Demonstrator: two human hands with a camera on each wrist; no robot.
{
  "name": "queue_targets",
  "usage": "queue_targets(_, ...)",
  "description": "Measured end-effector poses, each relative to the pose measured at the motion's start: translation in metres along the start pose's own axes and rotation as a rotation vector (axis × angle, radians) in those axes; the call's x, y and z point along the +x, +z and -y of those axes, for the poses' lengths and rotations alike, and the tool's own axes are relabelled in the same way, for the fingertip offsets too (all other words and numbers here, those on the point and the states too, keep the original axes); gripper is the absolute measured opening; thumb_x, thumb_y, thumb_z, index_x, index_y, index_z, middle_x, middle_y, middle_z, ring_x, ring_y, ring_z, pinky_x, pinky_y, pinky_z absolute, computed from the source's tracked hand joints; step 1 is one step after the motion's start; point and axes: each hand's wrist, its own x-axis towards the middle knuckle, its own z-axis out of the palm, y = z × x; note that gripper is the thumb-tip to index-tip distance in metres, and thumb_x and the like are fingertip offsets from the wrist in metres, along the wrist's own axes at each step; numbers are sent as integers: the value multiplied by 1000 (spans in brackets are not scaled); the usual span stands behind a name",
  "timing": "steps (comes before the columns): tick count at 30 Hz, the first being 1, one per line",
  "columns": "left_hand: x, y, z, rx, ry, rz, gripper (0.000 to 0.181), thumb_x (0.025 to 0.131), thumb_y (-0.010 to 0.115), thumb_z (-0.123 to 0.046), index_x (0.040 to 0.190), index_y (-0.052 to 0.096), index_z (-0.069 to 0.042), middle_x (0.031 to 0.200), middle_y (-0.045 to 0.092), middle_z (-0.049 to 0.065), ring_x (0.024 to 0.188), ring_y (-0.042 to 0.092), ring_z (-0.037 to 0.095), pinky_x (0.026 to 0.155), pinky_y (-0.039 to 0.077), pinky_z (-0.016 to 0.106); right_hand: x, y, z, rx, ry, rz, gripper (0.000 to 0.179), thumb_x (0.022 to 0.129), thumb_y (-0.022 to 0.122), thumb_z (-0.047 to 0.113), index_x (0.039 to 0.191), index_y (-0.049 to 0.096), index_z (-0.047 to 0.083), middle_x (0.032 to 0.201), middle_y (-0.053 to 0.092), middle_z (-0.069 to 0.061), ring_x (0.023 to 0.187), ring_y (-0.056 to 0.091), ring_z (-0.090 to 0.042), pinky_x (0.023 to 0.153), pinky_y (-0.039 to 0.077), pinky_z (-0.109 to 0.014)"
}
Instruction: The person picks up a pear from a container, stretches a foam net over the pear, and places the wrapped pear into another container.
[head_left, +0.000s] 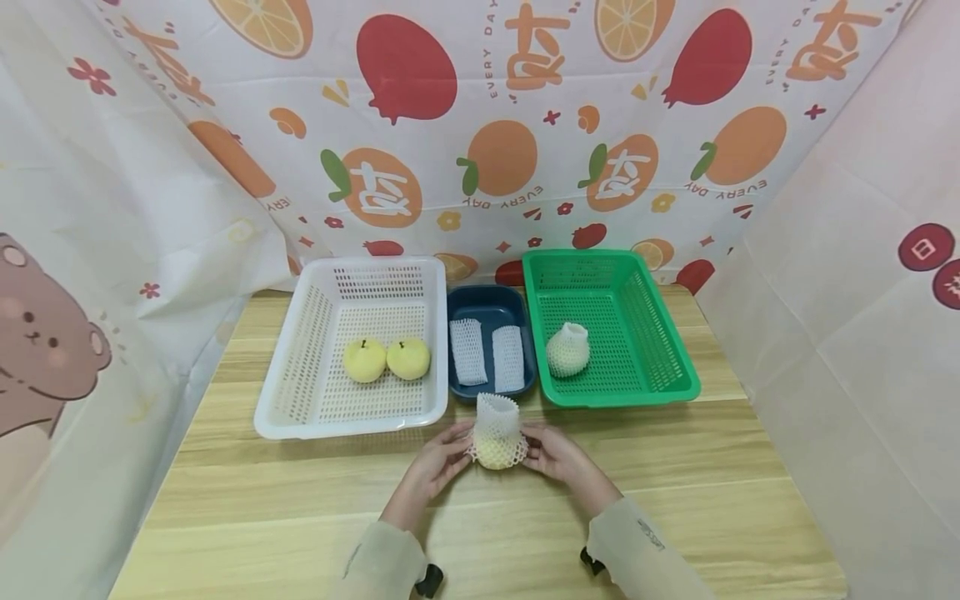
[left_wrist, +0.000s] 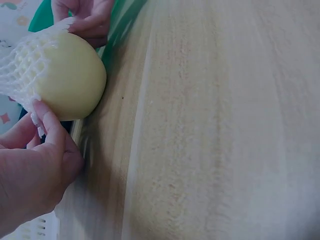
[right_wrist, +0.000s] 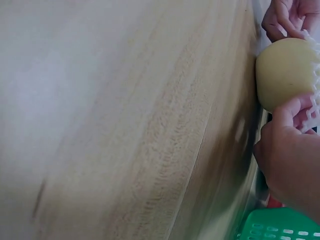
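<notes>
One yellow fruit, partly covered by a white foam net, is held in front of a navy tray and near the front edges of two baskets, over a wooden tabletop; whether it touches the wood cannot be told. A person's left hand and right hand are each clamped, thumb against fingers, on the net's lower rim from opposite sides, the fruit between them. Pinching the rim rather than the fruit probably lets the mesh be stretched evenly, and the opposed grip likely keeps the fruit from slipping sideways. The net's narrower end stands up above the fruit, its lower edge flared, seemingly because both hands pull it outward.

To the left, a white basket holds two bare fruits, side by side. Between the baskets, the tray contains two flat spare nets, apparently set there to be within reach of either hand. At right, a green basket holds one netted fruit, which suggests that bare and covered fruit are kept apart.
</notes>
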Motion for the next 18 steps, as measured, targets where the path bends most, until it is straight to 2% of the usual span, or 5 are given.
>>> queue_targets(4, -3, -2, -1, -11, 4, 33, 45, 91, 47, 4, 134, 35, 9, 116, 51, 13, 93, 56, 13, 89, 45, 26, -6, -2, 3, 101, 35, 60, 13, 95, 44, 10, 89, 56, 6, 84, 60, -6, 80, 59, -16, 77, 50, -29)
queue_targets(6, -5, -3, -1, -16, 9, 61, 47, 90, 47, 5, 135, 33, 10, 119, 51, 14, 95, 56, 13, 91, 44, 27, -8, -3, 3, 144, 48, 94, 15, 93, 41, 4, 87, 55, 5, 85, 59, -7, 81, 59, -17, 78, 49, -29)
queue_targets(9, -6, -5, -1, -6, 26, 107, 50, 88, 47, 8, 135, 30, 11, 121, 49, 16, 96, 56, 15, 93, 43, 31, -11, -5, 3, 165, 49, 135, 15, 91, 37, -5, 101, 48, -3, 90, 58, -10, 86, 58, -18, 83, 47, -31)
queue_targets(13, -8, -3, 1, 31, 54, 133, 53, 86, 49, 12, 135, 30, 10, 116, 50, 15, 93, 56, 17, 89, 45, 34, -14, -6, 1, 127, 26, 151, 40, 90, 38, -12, 128, 26, -11, 101, 54, -16, 90, 58, -21, 91, 45, -34)
queue_targets(18, -8, 2, 2, 43, 75, 77, 52, 83, 51, 14, 132, 33, 11, 107, 52, 12, 88, 55, 16, 83, 48, 31, -14, -6, -1, 69, -6, 138, 50, 88, 41, -15, 133, 19, -12, 109, 46, -19, 90, 56, -22, 92, 44, -35)
